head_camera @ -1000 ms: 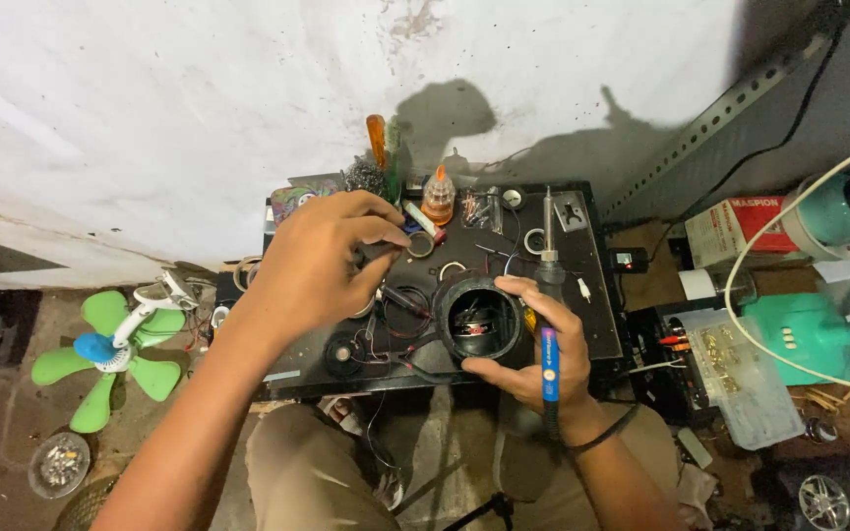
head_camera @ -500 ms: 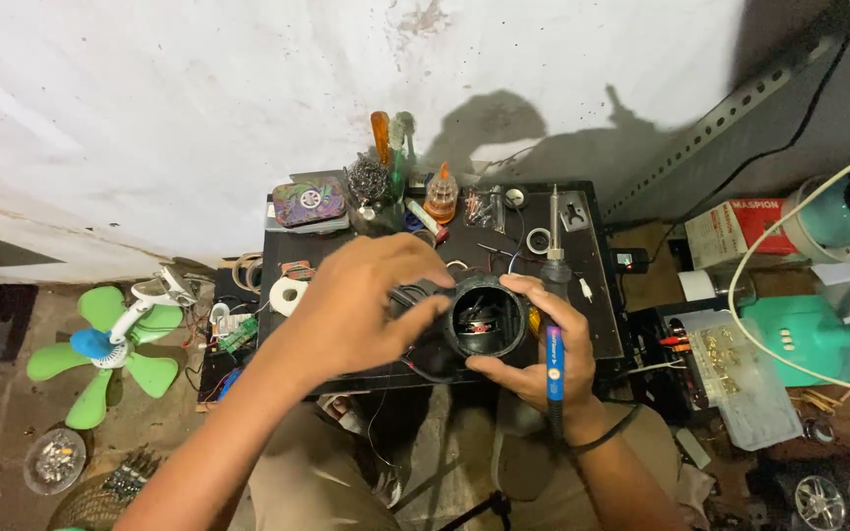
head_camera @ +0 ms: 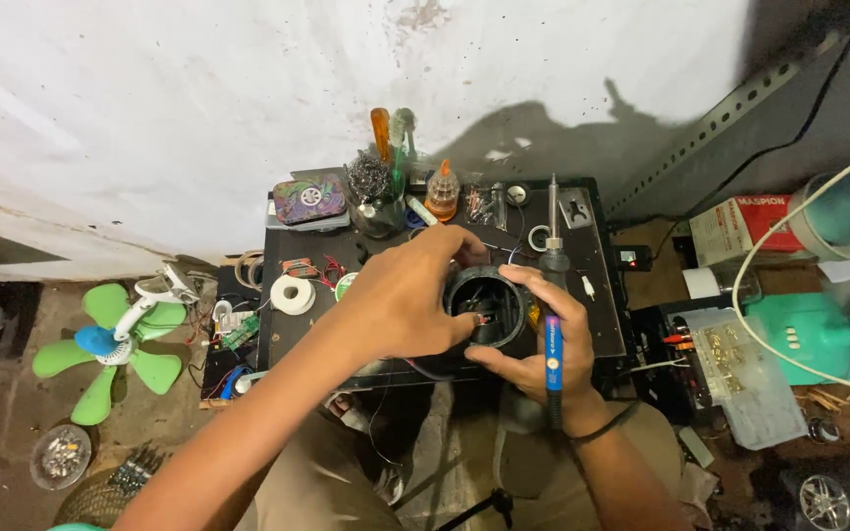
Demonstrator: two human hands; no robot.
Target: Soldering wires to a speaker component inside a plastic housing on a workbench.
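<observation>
A black round motor housing with wires inside sits on a black work box. My left hand grips its left side, fingers over the rim. My right hand cups the housing's right and lower side and also holds a blue-handled soldering iron upright, its metal tip pointing away from me. Red and black wires run beside the housing.
On the box's far edge stand a tin, a cup of tools, an orange bottle and a tape roll. A green fan blade lies left. A clear parts box, a carton and teal fan parts crowd the right.
My left hand has come down from the back of the box and closed onto the housing's left side. The right hand keeps the soldering iron and housing in place.
</observation>
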